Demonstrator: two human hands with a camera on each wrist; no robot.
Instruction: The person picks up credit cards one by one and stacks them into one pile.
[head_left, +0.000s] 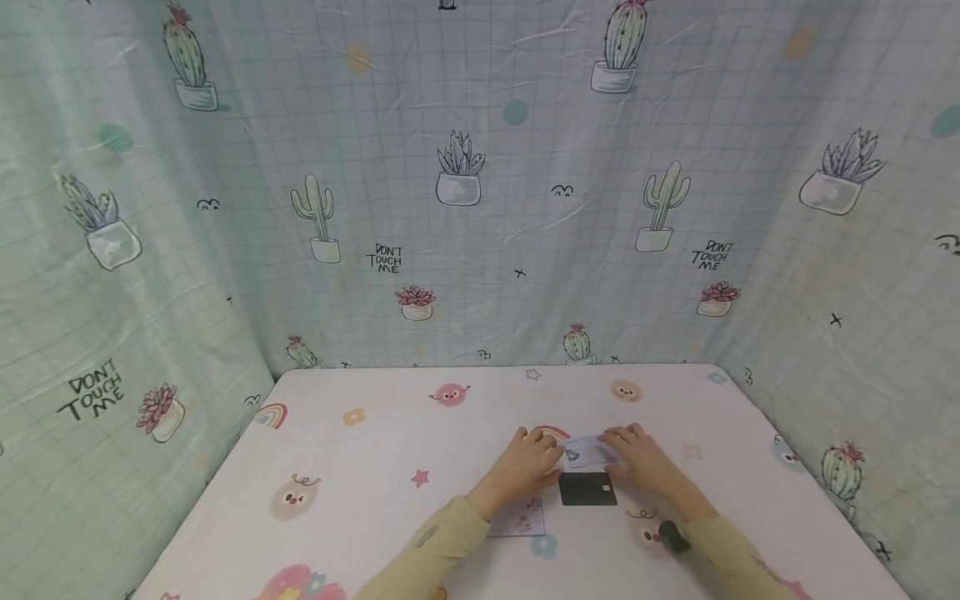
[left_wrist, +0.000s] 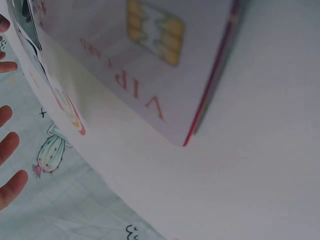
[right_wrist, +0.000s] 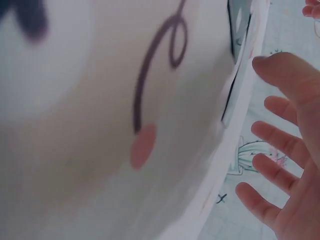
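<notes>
A pale card with a small dark print lies on the table between the two hands. My left hand is at its left end, and the fingertips of my right hand overlap its right end. Right below it, nearer to me, lies a black card with a small chip. The right thumb is close to that card's upper right corner. In the right wrist view the fingers are spread apart. Under the left forearm lies a pinkish card; close up, this VIP card has a gold chip and a red edge.
The table has a white cover printed with stars, rainbows and smiling faces. Cactus-patterned cloth hangs behind it and along both sides. A dark device is at the right wrist.
</notes>
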